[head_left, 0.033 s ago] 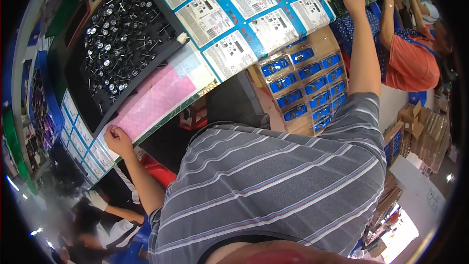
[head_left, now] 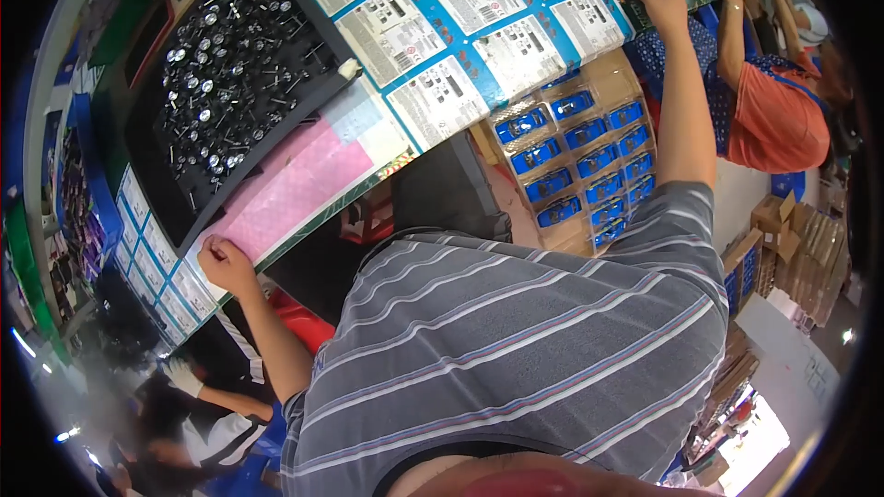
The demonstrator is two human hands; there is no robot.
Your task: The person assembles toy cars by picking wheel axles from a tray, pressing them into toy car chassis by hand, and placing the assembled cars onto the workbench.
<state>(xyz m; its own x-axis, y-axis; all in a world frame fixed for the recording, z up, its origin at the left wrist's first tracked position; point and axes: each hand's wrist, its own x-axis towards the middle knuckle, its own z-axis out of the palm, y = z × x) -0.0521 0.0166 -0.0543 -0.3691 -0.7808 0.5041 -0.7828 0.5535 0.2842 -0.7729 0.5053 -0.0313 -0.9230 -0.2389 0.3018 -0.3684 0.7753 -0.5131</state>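
Observation:
My left hand (head_left: 226, 265) rests at the near left edge of the table, beside a pink sheet (head_left: 295, 175). Its fingers are curled in; whatever they may hold is hidden. Far out to the right, my right hand (head_left: 663, 5) reaches over a dark green printed surface (head_left: 635, 11). Thumb and fingers close around a small dark thing, too small to name. Between the hands, white and blue printed card sheets (head_left: 516, 53) cover the table. Beyond my left hand sits a black tray (head_left: 324, 83) with many small black axle-like parts with shiny silver wheels.
Blue toy cars (head_left: 550, 185) lie in rows in a clear blister tray (head_left: 608, 83) close to my right side. A blue bin (head_left: 106, 212) stands at the far left. A co-worker in an orange shirt (head_left: 783, 120) is at the right, another person's gloved hand (head_left: 181, 375) at lower left.
The view has shifted very slightly. Both hands stay in nearly the same places.

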